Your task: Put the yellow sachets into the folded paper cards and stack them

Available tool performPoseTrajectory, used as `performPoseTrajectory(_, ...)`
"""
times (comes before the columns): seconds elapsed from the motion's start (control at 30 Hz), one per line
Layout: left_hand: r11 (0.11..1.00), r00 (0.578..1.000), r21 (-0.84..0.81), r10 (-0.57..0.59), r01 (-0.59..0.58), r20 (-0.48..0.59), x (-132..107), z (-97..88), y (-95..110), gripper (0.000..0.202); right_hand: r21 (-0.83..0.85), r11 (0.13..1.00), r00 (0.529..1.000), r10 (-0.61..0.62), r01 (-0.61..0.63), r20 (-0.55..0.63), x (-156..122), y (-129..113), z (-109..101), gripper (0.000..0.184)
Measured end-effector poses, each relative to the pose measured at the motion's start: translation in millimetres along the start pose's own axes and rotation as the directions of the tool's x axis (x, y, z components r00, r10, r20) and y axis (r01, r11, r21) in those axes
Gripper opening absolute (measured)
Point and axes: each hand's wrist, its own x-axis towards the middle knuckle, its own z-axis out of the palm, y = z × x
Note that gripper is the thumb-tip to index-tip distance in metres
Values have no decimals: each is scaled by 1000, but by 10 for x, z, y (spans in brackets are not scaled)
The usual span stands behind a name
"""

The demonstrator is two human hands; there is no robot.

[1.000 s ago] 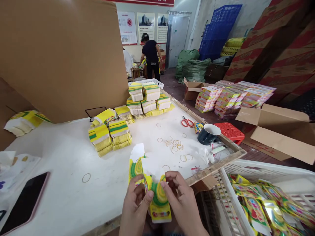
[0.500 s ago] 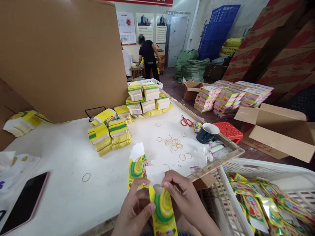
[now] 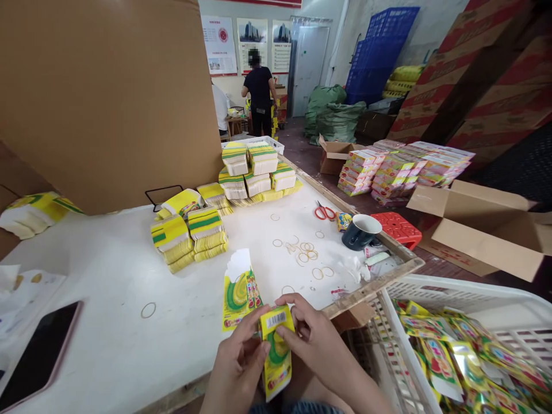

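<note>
Between my hands, over the table's near edge, is a small yellow and green carton (image 3: 278, 368) with a barcode flap folded down over its top end. My left hand (image 3: 241, 356) grips the carton's left side between thumb and fingers. On the other side, my right hand (image 3: 313, 333) presses its thumb on the barcode flap, fingers behind the top edge. Just beyond lies a flat carton blank (image 3: 236, 293) with its white flap pointing away. Bundled stacks of carton blanks (image 3: 187, 238) stand farther back on the white table (image 3: 112, 259).
Loose rubber bands (image 3: 308, 253), red scissors (image 3: 324, 211) and a dark mug (image 3: 361, 233) lie toward the right edge. A phone (image 3: 41, 356) is at left. To the right, a white basket (image 3: 483, 287) holds filled-looking cartons. A person (image 3: 260, 92) stands at the back.
The carton's white end flap stood up before; now it is folded down, showing the barcode. My right thumb has moved onto it. The person at the back has straightened up.
</note>
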Motion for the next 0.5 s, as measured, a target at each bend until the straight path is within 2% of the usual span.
performPoseTrajectory(0.1, 1000, 1000, -21, -9, 9, 22, -4, 18, -19, 41, -107, 994, 999, -4, -1, -51, 20, 51, 55, 26)
performPoseTrajectory(0.3, 995, 999, -94, -27, 31, 37, 1, 12, -26, 45, -190, 982, 1000, -3, 2, -3, 27, 43, 76, 38)
performPoseTrajectory(0.43, 999, 1000, -46, -8, 8, -9, 3, 9, 2, 42, -264, 964, 1000, 20, -21, -6, 27, 4, 73, 36)
performPoseTrajectory(0.5, 997, 999, -71, -39, 37, -24, 10, -2, 33, 45, -227, 974, 1000, -7, 12, 20, 35, -5, 35, 33)
